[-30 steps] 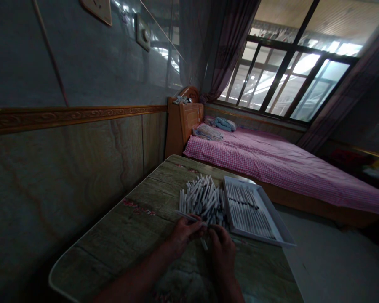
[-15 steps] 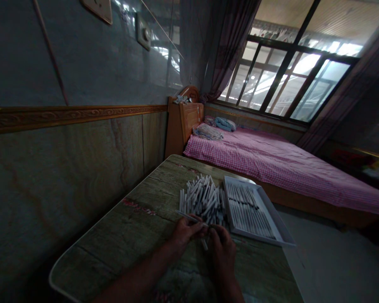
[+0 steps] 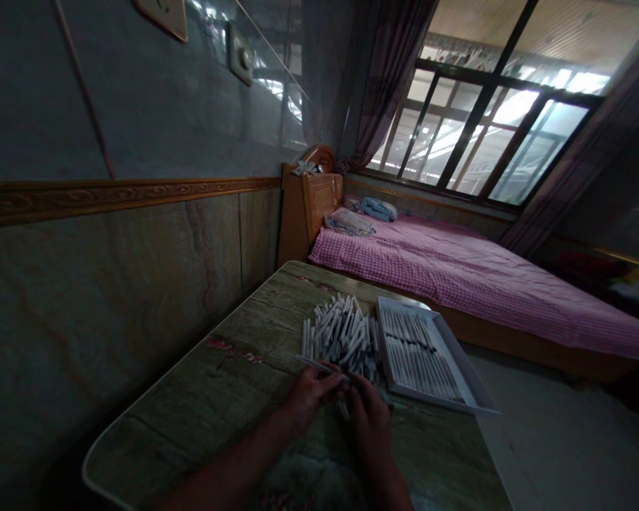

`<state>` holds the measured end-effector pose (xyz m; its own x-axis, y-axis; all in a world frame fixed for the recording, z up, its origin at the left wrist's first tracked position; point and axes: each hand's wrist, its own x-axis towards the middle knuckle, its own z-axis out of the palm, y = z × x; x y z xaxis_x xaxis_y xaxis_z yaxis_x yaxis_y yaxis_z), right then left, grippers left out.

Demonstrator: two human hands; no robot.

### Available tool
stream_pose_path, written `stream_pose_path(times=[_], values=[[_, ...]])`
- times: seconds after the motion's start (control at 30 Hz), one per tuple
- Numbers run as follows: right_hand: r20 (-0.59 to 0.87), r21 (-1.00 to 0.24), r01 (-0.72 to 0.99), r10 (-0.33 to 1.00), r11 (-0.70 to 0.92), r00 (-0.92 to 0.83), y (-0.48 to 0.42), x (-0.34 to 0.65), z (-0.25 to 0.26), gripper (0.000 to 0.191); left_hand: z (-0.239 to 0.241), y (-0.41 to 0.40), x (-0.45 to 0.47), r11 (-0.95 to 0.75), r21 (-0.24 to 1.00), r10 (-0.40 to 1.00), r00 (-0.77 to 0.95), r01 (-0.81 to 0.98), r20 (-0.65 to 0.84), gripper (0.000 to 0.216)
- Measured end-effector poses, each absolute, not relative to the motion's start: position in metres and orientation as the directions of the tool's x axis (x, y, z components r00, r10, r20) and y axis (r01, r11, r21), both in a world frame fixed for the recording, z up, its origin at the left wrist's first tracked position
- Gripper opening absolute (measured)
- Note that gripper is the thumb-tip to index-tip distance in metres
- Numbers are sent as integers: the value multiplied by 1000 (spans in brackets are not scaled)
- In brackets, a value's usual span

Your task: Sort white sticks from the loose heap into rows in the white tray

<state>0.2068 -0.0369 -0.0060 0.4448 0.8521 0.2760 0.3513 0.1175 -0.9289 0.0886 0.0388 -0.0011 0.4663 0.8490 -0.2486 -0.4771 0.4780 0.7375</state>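
Note:
My left hand [image 3: 309, 394] is closed round a slim white pen [image 3: 309, 362], which points up and to the left past the fingers. At the pen's other end, my right hand [image 3: 371, 415] pinches with thumb and fingertips, touching the left fingers; what exactly lies between them is partly hidden. A second short white stick [image 3: 343, 410] shows below, between the two hands. Just beyond the hands lies a loose heap of white pens [image 3: 341, 330] with dark ends. To the right of the heap is a pale shallow tray [image 3: 447, 333] with pens laid side by side in two rows.
The wood-patterned table [image 3: 192, 404] has rounded corners and stands close to the tiled wall [image 3: 138, 277] at left. The tray's near right corner reaches past the table's right edge. Behind stands a bed [image 3: 431, 262] with a pink checked cover, below a window [image 3: 484, 128].
My right hand has shifted slightly up and left, its fingers closing nearer to the left fingertips. The left hand and the pen stay almost in place.

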Motion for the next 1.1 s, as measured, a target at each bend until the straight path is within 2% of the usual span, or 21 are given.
stream_pose_path(times=[0.23,0.37,0.5,0.9,1.1], values=[[291,-939,321,787,125,544,-36,209,-4,25,-5,41,87,483,721,846,477,-497,-238,43],[194,-977,187,762,97,618,-35,210,-6,30,-6,42,89,485,715,846,479,-504,-235,45],[131,-991,109,802,82,583,-34,206,-6,30,-5,41,89,479,713,847,482,-511,-224,44],[132,-990,128,778,67,614,-34,207,-4,27,1,38,89,464,743,855,463,-483,-233,48],[210,-964,257,797,72,566,-36,207,-4,24,1,38,89,444,767,861,457,-463,-222,47]])
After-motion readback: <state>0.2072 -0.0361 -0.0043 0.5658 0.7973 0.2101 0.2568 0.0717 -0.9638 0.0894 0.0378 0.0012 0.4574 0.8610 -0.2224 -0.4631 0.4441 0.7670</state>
